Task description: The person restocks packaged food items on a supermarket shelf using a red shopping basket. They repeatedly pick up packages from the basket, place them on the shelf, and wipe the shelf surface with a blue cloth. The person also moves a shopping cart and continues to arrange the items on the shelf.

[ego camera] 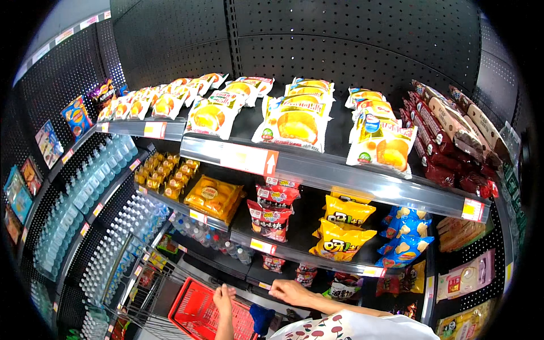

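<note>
My left hand (224, 296) is above a red plastic shopping basket (182, 297), its fingers loosely bent and nothing visible in them. To its right, my right hand (289, 292) has its fingers curled in before the lower shelves, also with nothing visible in it. No goods are touched by either hand as far as I can see. The basket looks bare inside where it shows; my left forearm covers part of it. A dark blue object (260, 318) lies at the basket's right side, too unclear to name.
Wrapped bread (297, 123) fills the upper shelf, with dark red packets (433, 140) at right. Yellow snack bags (344, 240), blue snack bags (403, 250) and a golden cake pack (212, 195) sit below. A wire shopping cart (148, 293) stands left, near bottled drinks (72, 216).
</note>
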